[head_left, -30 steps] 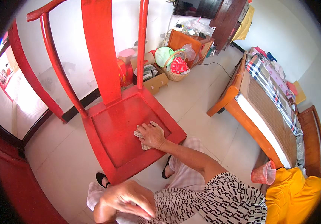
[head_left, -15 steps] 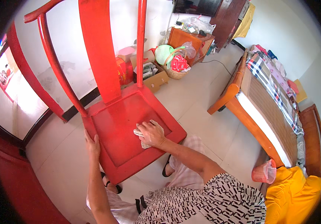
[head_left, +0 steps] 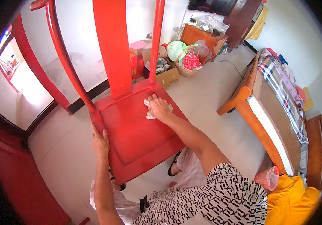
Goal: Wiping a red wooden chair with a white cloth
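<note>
In front of me stands a red wooden chair (head_left: 131, 127) with a flat, framed seat and a tall back. My right hand (head_left: 158, 107) is closed on a whitish cloth (head_left: 152, 114), pressed against the seat's right rear part. Some of the cloth is hidden under the palm. At the seat's left edge, my left hand (head_left: 101, 143) grips the side, its thumb toward the top and its fingers along the rim. Part of those fingers is out of sight.
Behind the chair are an open cardboard box (head_left: 168, 77) and a wicker basket (head_left: 188, 70) holding red packets and a green fan. A wooden bed (head_left: 267, 137) runs along the right, with a red wastebasket (head_left: 267, 177) and yellow cloth (head_left: 292, 198) near its end.
My right hand has slid the cloth farther back over the seat. My left hand keeps to the seat's left edge. The whole view has shifted a little.
</note>
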